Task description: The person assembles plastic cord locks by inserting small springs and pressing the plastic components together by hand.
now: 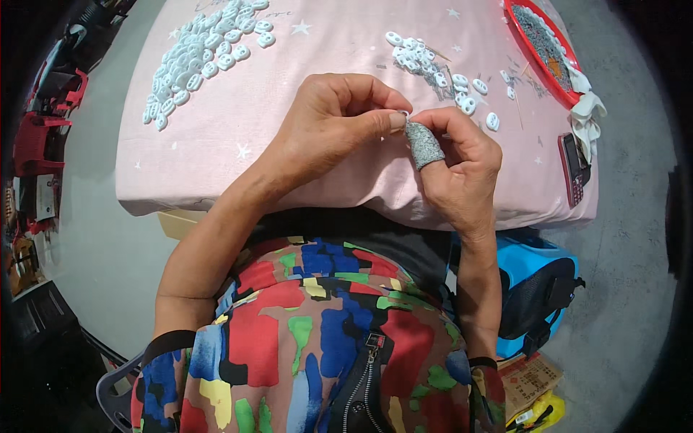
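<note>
My left hand (317,123) is closed in a pinch above the near part of the table, thumb against forefinger. Close against it is my right hand (465,162), its forefinger bent toward the same spot. A grey speckled fabric finger cover (424,146) sits over the right thumb. Something small and pale shows where the fingertips meet, too hidden to name. Beyond the right hand lie loose white oval plastic pieces with two holes (413,55), mixed with small grey metal bits (432,78).
A big pile of white oval pieces (191,61) covers the table's far left. At the far right stands a red basin (518,37) of small grey parts, with a white cloth (587,114) and a keypad phone (571,171) nearby. A blue bag (516,267) sits below the table's right edge.
</note>
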`<move>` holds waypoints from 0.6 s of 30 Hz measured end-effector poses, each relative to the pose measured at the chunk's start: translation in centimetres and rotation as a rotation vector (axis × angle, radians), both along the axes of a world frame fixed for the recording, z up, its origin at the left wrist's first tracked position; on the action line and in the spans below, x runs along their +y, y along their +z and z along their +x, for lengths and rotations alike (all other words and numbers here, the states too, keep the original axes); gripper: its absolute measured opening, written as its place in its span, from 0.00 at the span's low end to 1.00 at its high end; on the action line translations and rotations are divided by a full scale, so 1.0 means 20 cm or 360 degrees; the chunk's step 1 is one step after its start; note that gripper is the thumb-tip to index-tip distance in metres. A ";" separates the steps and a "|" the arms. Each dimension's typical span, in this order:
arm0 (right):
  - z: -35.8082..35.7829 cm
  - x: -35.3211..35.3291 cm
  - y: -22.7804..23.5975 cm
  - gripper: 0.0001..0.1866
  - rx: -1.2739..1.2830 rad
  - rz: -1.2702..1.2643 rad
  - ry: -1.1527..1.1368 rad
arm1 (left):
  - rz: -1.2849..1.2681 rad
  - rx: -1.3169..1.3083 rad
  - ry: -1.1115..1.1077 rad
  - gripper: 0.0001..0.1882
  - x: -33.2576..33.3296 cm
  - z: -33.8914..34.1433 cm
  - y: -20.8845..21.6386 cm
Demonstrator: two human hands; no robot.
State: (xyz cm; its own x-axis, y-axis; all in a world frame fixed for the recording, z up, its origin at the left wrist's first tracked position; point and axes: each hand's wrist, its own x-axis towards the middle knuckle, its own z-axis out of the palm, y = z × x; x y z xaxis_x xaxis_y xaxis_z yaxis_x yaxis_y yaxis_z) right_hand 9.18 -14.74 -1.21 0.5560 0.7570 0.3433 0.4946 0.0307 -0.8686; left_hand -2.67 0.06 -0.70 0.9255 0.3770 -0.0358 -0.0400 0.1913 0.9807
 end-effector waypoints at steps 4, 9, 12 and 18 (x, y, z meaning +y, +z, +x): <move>0.01 0.00 -0.01 0.07 -0.0008 0.0087 0.0028 | -0.0012 -0.0015 -0.0014 0.08 -0.01 0.00 0.00; 0.01 0.00 0.00 0.07 -0.0102 -0.0026 -0.0007 | 0.0095 0.0067 -0.0011 0.08 0.00 0.00 0.00; 0.00 0.00 -0.01 0.07 -0.0020 0.0011 0.0001 | 0.0099 0.0019 -0.0037 0.09 0.00 0.00 0.00; 0.01 0.00 0.02 0.12 0.0071 0.0039 -0.0005 | -0.0036 0.0034 0.0221 0.10 0.03 -0.05 0.06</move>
